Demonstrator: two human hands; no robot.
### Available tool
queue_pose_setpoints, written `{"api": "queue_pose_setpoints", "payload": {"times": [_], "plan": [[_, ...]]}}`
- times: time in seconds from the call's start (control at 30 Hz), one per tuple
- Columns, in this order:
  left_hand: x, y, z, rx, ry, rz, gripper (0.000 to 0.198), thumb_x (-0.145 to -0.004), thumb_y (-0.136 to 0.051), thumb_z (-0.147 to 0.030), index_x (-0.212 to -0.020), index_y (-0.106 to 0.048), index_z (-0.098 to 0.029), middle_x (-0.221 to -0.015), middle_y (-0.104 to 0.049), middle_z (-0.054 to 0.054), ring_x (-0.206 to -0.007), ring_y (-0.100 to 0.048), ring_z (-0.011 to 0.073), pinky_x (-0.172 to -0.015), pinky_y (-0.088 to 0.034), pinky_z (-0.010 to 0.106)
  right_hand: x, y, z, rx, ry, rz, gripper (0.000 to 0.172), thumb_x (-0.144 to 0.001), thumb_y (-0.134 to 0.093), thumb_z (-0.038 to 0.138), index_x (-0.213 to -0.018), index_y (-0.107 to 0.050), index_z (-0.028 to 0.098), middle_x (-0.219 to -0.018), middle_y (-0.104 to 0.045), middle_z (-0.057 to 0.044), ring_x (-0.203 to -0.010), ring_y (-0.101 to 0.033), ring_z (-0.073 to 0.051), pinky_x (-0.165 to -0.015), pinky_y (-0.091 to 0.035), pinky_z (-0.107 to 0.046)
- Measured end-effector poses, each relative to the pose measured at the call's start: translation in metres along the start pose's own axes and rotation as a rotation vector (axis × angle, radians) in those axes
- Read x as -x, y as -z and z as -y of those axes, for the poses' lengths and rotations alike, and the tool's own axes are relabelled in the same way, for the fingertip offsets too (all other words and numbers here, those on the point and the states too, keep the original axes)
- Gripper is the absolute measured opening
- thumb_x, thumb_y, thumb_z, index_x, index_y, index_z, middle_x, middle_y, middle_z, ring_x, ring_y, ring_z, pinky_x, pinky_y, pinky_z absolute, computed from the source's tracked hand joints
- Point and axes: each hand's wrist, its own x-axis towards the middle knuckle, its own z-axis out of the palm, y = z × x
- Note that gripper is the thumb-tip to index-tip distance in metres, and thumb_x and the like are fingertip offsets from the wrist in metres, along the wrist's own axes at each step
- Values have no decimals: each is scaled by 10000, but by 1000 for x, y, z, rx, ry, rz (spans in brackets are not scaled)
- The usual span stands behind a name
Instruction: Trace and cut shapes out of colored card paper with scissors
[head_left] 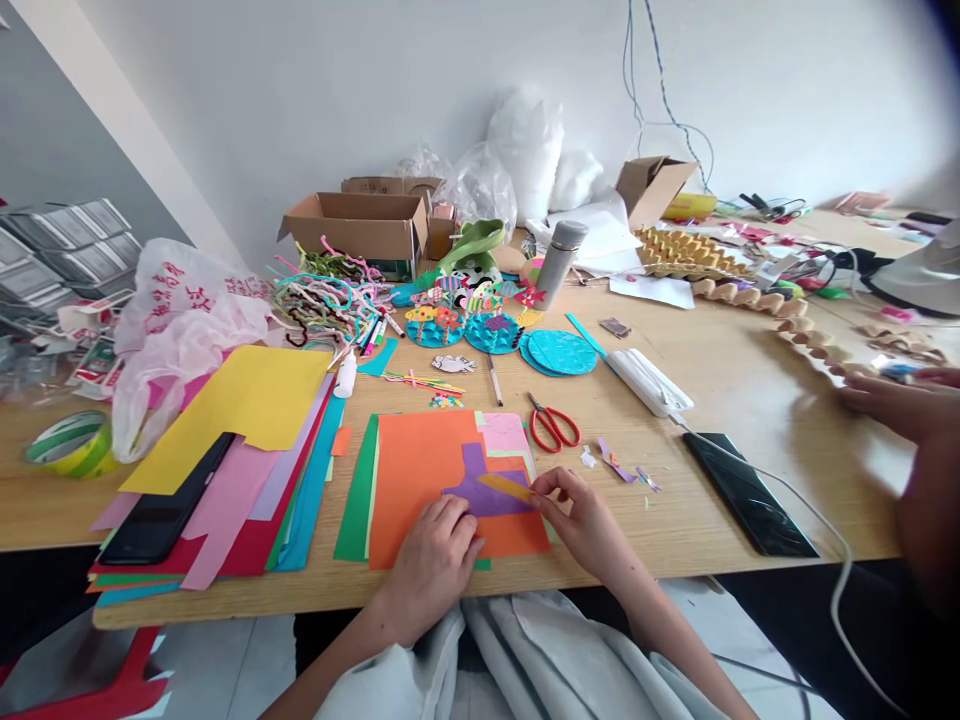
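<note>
An orange paper sheet (420, 470) lies on the wooden table (720, 380) in front of me, over a green sheet. A purple cut-out shape (480, 485) rests on it. My left hand (435, 560) presses down on the orange sheet beside the purple shape, fingers curled. My right hand (581, 520) pinches the end of a small yellow-brown paper strip (504, 486) that lies across the purple shape. Red-handled scissors (553, 425) lie just beyond my right hand.
A stack of coloured sheets (247, 440) with a black phone (161, 505) on top lies at left. Blue paper discs (559, 352), pipe cleaners (322, 300), boxes, a white case (649, 380) and a dark phone (750, 495) sit around. Another person's hand (892, 400) is at right.
</note>
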Motion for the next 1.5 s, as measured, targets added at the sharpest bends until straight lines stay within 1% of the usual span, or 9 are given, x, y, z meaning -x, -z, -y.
{"api": "queue_pose_setpoints", "payload": {"times": [0.2,0.43,0.6,0.73,0.83,1.07,1.23,1.33,1.5], "plan": [[-5,4,-2,17,12,-6,120,-875,-485,-174,-890,-604,-185,-952,-609,74,-960,-564,219,-823,-516,409,-3,14,2,-457,-164,-22,308,-733,-672,474,-728,-515,209,-671,-532,7,-634,-509,-147,-577,-423,-269],[-5,7,-3,75,27,-4,121,-871,-497,-169,-898,-615,-176,-948,-608,70,-967,-544,215,-846,-510,402,-1,23,-5,-577,-213,-104,340,-664,-755,468,-779,-569,208,-742,-561,-2,-653,-520,-138,-582,-441,-256],[-1,10,-4,228,49,-170,116,-864,-518,-201,-887,-631,-191,-972,-609,84,-1025,-528,226,-878,-490,394,3,23,-4,-582,-221,-43,311,-717,-717,459,-809,-568,203,-731,-566,-2,-648,-513,-139,-570,-417,-255],[-6,18,-2,511,276,-261,167,-845,-563,-306,-966,-614,-204,-983,-620,85,-944,-567,207,-834,-498,372,3,20,10,-592,-190,60,326,-715,-708,478,-813,-567,201,-723,-562,5,-630,-506,-132,-553,-401,-246],[-16,25,0,846,479,-198,281,-820,-584,-396,-1012,-588,-190,-975,-630,82,-865,-597,184,-756,-511,320,4,15,24,-582,-140,122,326,-726,-697,482,-815,-569,196,-695,-540,15,-624,-493,-127,-559,-396,-243],[-44,34,-5,1297,534,8,216,-739,-630,-359,-804,-621,-154,-790,-628,38,-767,-578,168,-710,-477,278,-2,14,32,-459,-40,153,304,-815,-595,490,-884,-588,193,-751,-604,-17,-670,-541,-150,-598,-421,-265],[-70,45,10,1293,527,-101,156,-717,-641,-282,-791,-634,-145,-726,-602,9,-689,-521,126,-631,-422,226,-37,43,10,2,-47,-191,278,-898,-475,437,-961,-598,196,-849,-668,-55,-757,-602,-185,-687,-442,-295],[-88,45,23,1319,451,-201,120,-709,-652,-265,-742,-628,-152,-722,-589,1,-682,-493,114,-623,-411,219,-64,46,-3,524,-143,-144,219,-926,-444,323,-976,-613,193,-961,-671,-83,-871,-612,-203,-739,-421,-289],[-100,29,36,1423,489,-256,126,-680,-668,-263,-699,-612,-152,-727,-591,12,-691,-505,126,-629,-433,239,-89,22,-13,658,-200,-154,132,-853,-491,138,-850,-618,101,-946,-643,-214,-933,-593,-306,-794,-392,-372]]}}
